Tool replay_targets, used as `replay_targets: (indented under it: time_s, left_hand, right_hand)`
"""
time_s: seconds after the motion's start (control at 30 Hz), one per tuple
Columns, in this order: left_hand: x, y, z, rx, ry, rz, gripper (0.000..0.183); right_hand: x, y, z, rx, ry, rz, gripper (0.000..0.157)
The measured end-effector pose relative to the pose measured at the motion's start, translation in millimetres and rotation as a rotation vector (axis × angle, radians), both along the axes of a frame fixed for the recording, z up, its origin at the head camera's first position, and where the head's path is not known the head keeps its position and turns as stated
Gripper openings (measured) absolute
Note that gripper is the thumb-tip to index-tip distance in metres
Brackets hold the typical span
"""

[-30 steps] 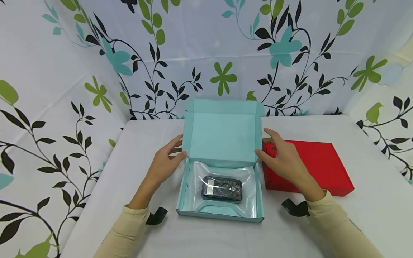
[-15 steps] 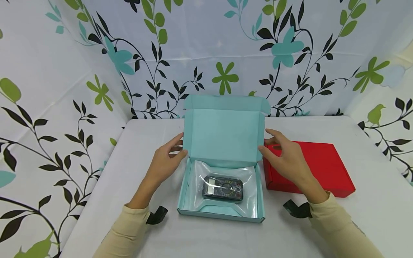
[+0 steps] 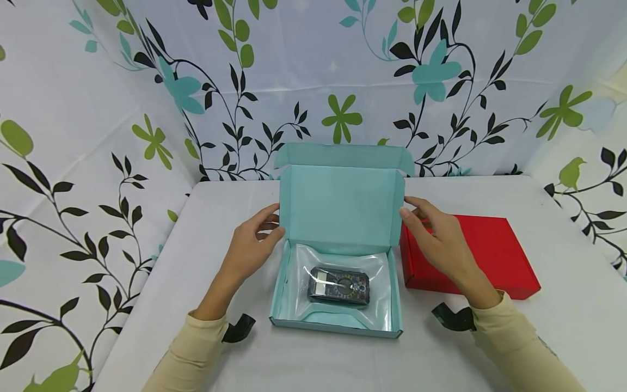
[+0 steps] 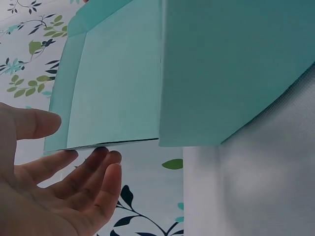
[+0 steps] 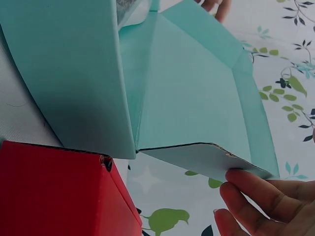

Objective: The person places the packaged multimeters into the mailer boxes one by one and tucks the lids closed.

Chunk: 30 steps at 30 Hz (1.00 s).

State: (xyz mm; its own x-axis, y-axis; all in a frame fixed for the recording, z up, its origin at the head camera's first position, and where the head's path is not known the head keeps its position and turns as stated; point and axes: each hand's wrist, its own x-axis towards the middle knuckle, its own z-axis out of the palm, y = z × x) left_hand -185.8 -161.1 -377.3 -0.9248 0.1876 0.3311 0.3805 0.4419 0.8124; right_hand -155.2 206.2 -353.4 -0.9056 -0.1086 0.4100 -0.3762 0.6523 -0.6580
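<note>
A light teal cardboard box (image 3: 336, 329) stands on the table with its lid (image 3: 343, 204) raised. Inside lies a black multimeter (image 3: 339, 286) in a clear plastic bag (image 3: 380, 305). My left hand (image 3: 252, 245) is at the lid's left edge; in the left wrist view its fingertips (image 4: 101, 152) touch that edge from outside, the thumb standing apart. On the opposite side my right hand (image 3: 443, 245) has its fingertips (image 5: 241, 179) against the lid's right side flap (image 5: 197, 157). Neither hand has its fingers curled round the cardboard.
A closed red box (image 3: 482, 250) lies just right of the teal one, partly behind my right hand. White cloth covers the table (image 3: 338, 365), and a leaf-patterned curtain (image 3: 313, 71) hangs behind. A black wrist mount (image 3: 239, 328) juts from each sleeve.
The lid's right side flap has swung outward and its top flap spreads wider. My right hand has shifted slightly to the right, while the left hand stays nearly still.
</note>
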Motion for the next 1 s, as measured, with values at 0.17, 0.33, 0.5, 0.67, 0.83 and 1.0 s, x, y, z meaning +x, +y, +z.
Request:
replay_targets:
  time_s: [0.17, 0.33, 0.5, 0.67, 0.83, 1.0]
  left_hand:
    - [1.6, -0.6, 2.5, -0.002, 0.026, 0.02, 0.046]
    - [3.0, -2.1, 5.1, -0.003, 0.03, 0.03, 0.038]
    - [4.2, -4.5, 7.5, -0.016, 0.024, 0.036, 0.033]
    - [5.2, -5.8, 8.0, -0.025, 0.035, 0.037, 0.032]
    - [6.4, -6.3, 10.4, -0.048, 0.043, 0.047, 0.034]
    - [8.8, -7.8, 13.7, -0.036, 0.022, 0.048, 0.04]
  right_hand:
    - [-0.2, 0.3, 0.2, -0.016, 0.018, 0.006, 0.048]
    - [1.6, 0.5, 0.7, -0.029, 0.02, 0.009, 0.048]
    - [2.5, 0.5, 1.5, -0.033, 0.028, 0.014, 0.047]
    - [3.2, 0.8, 1.9, -0.033, 0.034, 0.014, 0.047]
    - [4.6, 1.2, 4.4, -0.031, 0.038, 0.017, 0.046]
    - [6.9, 1.7, 7.5, -0.036, 0.042, 0.022, 0.046]
